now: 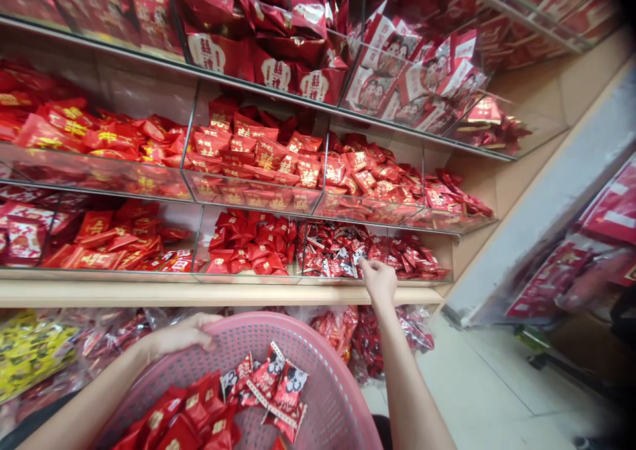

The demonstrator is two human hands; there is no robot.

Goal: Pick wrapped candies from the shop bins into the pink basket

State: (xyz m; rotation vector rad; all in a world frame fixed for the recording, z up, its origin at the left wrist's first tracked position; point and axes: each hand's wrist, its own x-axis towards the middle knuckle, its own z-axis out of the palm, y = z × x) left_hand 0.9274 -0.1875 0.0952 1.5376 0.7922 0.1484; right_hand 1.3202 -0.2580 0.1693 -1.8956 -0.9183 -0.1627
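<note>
My left hand is closed over the left rim of a pink perforated plastic basket. Inside the basket lie several plain red candy packets and, to their right, several red candies with black-and-white print. My right hand reaches over the front edge of the lowest shelf compartment. Its thumb and fingers pinch at a small wrapped candy with black-and-white print, among a heap of the same candies. The other fingers are curled in.
Clear dividers and front panels split the shelves into compartments of red packets. A pale wooden ledge runs below. Under it lie bagged goods, including yellow packets. Tiled floor and hanging red goods are on the right.
</note>
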